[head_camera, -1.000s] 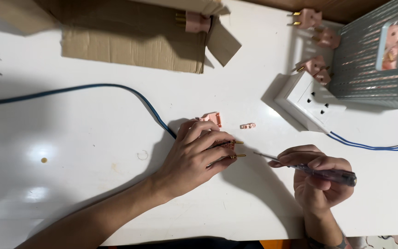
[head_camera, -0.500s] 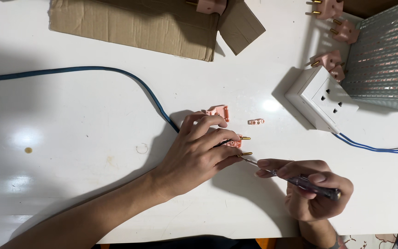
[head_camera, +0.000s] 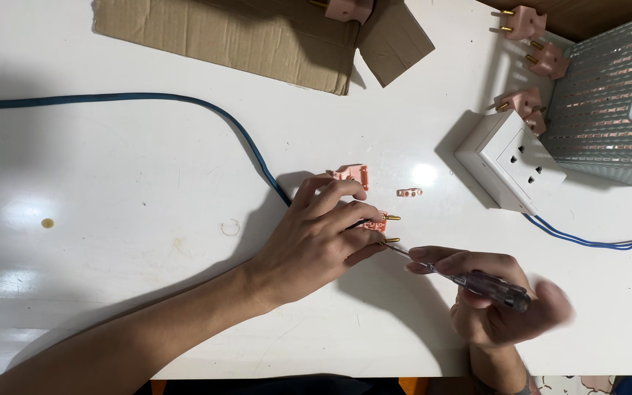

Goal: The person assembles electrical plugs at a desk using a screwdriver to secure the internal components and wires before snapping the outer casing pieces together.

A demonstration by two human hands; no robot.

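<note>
A flattened brown cardboard box (head_camera: 257, 33) is seen at the twelve o'clock edge of the white table (head_camera: 111, 219), with one flap folded out towards one o'clock; a pink plug (head_camera: 347, 9) is partly shown on its upper edge. No label can be made out on the cardboard.

A pink two-pin plug body (head_camera: 374, 222) is pinned to the table under the left hand (head_camera: 316, 241), whose fingers are clenched over it so that only the brass pins stick out towards three o'clock. A blue cable (head_camera: 184, 106) is led from the nine o'clock edge across the table and is lost under that hand. A pink plug cover (head_camera: 351, 174) is laid just beyond the fingertips at twelve o'clock of the hand, and a small pink cable clamp (head_camera: 409, 193) lies near it, towards two o'clock of the plug.

A tester screwdriver (head_camera: 469, 278) with a clear handle is grasped in the right hand (head_camera: 502, 307), at four o'clock of the plug; its tip is brought to the plug at the lower pin. Parts of that hand are blurred.

A white wall socket box (head_camera: 510, 161) is set at two o'clock, with a thin blue wire (head_camera: 587, 241) running out of it towards three o'clock. Three more pink plugs (head_camera: 532, 62) are scattered beside it. A grey-green perforated basket (head_camera: 601, 110) is placed at the right edge; inside it a pale tray with something pink is glimpsed, too cropped to identify.
</note>
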